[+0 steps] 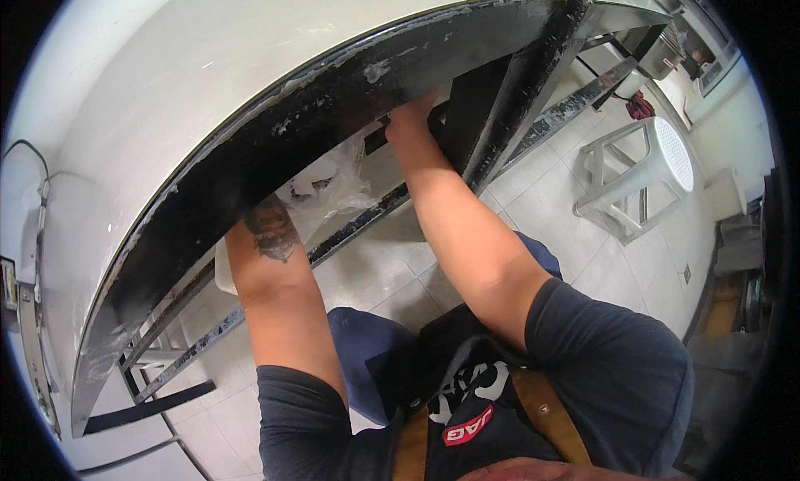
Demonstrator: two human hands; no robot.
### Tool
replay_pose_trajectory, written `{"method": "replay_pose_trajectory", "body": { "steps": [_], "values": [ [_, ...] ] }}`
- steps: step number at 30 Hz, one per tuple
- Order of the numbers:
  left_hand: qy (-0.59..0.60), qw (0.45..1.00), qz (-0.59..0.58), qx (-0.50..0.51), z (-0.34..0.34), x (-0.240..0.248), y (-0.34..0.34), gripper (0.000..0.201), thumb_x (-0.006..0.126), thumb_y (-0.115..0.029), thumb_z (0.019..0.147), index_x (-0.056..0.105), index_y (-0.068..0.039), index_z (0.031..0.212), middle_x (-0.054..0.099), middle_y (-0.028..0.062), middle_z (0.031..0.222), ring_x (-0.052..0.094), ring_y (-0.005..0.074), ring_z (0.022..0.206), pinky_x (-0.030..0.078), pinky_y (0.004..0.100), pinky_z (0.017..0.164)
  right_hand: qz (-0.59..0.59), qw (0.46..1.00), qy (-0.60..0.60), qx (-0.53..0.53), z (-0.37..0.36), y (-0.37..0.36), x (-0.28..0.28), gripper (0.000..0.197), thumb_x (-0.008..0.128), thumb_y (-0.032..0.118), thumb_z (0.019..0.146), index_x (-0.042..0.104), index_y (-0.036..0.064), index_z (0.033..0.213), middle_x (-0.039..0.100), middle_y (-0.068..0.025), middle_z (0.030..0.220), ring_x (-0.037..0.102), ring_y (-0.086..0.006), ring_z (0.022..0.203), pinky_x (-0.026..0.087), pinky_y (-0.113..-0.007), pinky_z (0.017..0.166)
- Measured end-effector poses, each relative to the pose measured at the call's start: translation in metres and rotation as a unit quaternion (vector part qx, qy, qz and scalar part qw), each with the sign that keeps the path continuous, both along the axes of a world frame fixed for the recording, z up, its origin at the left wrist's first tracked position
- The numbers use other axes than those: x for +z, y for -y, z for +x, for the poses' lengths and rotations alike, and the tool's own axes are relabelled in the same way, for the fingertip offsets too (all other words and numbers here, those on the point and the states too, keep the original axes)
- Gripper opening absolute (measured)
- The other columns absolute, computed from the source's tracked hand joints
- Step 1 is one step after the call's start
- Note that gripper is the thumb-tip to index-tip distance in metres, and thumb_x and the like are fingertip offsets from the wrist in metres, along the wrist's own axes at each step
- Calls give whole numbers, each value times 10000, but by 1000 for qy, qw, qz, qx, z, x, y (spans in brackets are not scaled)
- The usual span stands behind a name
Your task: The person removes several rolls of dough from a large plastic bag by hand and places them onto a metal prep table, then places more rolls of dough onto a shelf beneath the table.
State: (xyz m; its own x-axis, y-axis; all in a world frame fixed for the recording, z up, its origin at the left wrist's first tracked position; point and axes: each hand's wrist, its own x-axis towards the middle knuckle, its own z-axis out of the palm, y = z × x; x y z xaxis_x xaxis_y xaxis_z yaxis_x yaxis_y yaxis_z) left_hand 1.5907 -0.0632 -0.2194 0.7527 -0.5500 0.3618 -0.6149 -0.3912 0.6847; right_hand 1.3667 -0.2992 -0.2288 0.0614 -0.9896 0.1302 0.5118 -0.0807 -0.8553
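Both my arms reach in beneath a table [217, 56] with a light top and a worn black metal frame [350, 81]. My left forearm [271, 256] passes under the frame's edge, and the hand itself is hidden behind it. Part of my right hand [408, 121] shows below the edge, beside a black table leg [525, 89]; its fingers are out of sight, so what it touches cannot be made out. Between my arms, a crumpled clear plastic bag [337, 181] lies under the tabletop, above a lower crossbar [358, 223].
A white plastic stool [642, 173] stands on the tiled floor [550, 181] to the right. A pale bin-like container [727, 194] is beyond it. Farther back are a dark red cloth [640, 106] and another person [698, 60]. A cable [37, 148] runs down at the far left.
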Motion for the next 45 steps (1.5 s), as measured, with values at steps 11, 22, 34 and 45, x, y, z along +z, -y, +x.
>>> {"method": "replay_pose_trajectory", "body": {
  "steps": [11,22,34,45],
  "values": [
    [-65,996,-47,-32,9,-4,-2,502,494,-368,1071,555,-80,1478,617,132,1434,607,317,1287,512,475,1039,6,795,-606,28,18,36,4,644,558,487,1009,566,-5,1425,554,-210,1446,613,-438,1245,468,-527,1082],
    [-141,984,-88,-58,14,-1,-6,507,503,-379,1069,559,-83,1477,619,130,1431,603,313,1290,507,471,1045,-392,831,-313,239,9,-106,40,831,801,557,749,613,60,1388,555,-264,1441,470,-464,1370,326,-554,1171],
    [-291,938,-156,-107,17,8,27,512,512,-391,1066,563,-87,1475,621,128,1428,599,309,1293,502,467,1052,-504,773,-375,91,61,-96,15,881,889,417,647,582,4,1362,697,-245,1199,656,-420,1156,494,-471,1058],
    [-404,884,-201,-123,47,33,57,517,521,-402,1064,567,-90,1473,623,125,1424,595,304,1297,498,463,1058,-172,941,-90,278,13,-75,13,928,931,295,659,492,-4,1420,677,-230,1231,649,-347,1198,508,-416,1054]
  ]
}}
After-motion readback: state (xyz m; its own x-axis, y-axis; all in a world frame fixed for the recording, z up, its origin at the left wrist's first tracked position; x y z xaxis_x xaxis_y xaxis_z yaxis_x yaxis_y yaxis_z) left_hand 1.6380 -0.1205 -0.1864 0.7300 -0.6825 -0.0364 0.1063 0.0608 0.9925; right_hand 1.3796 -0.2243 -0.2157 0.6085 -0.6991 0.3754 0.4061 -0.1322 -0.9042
